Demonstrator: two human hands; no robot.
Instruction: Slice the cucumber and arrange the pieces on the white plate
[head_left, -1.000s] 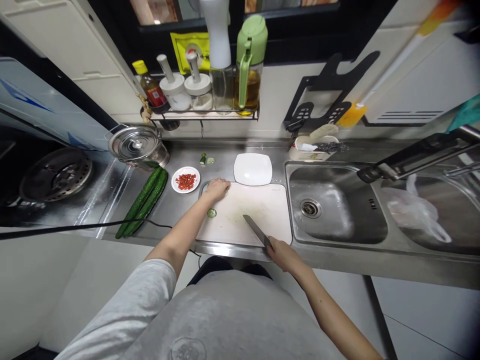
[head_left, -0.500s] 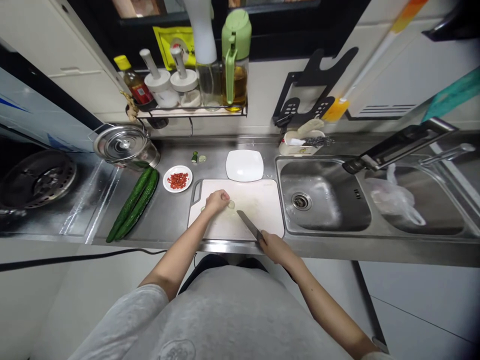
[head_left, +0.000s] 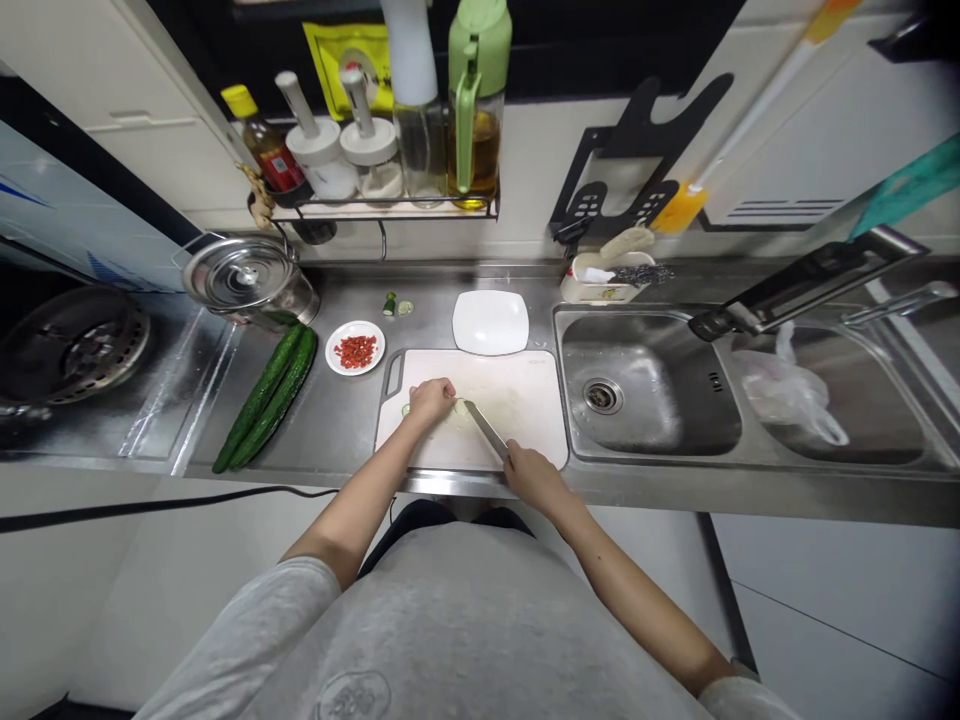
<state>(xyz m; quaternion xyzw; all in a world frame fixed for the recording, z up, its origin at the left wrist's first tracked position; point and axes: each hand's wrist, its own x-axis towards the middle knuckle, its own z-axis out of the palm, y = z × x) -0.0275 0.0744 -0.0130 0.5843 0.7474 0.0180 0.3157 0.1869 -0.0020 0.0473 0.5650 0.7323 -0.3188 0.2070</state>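
My right hand (head_left: 531, 472) is closed round the handle of a kitchen knife (head_left: 487, 432). The blade points up and left, its tip at a pale green cucumber slice (head_left: 461, 407) on the white cutting board (head_left: 517, 420). My left hand (head_left: 431, 402) lies on the board with curled fingers, closed on a piece of cucumber (head_left: 406, 410) that it mostly covers. A bit of green shows to the left of this hand, and the pale slice is by its fingertips.
Two whole cucumbers (head_left: 270, 395) lie left of a small plate of chopped red pieces (head_left: 355, 350). Behind the board are an empty white plate (head_left: 490, 322) and cucumber ends (head_left: 390, 304). A lidded pot (head_left: 251, 280) stands left; the sink (head_left: 645, 390) is right.
My right hand has brought the knife up and left, so its tip now meets the pale slice beside my left fingers. My left hand stays nearly in place. The view has shifted slightly.
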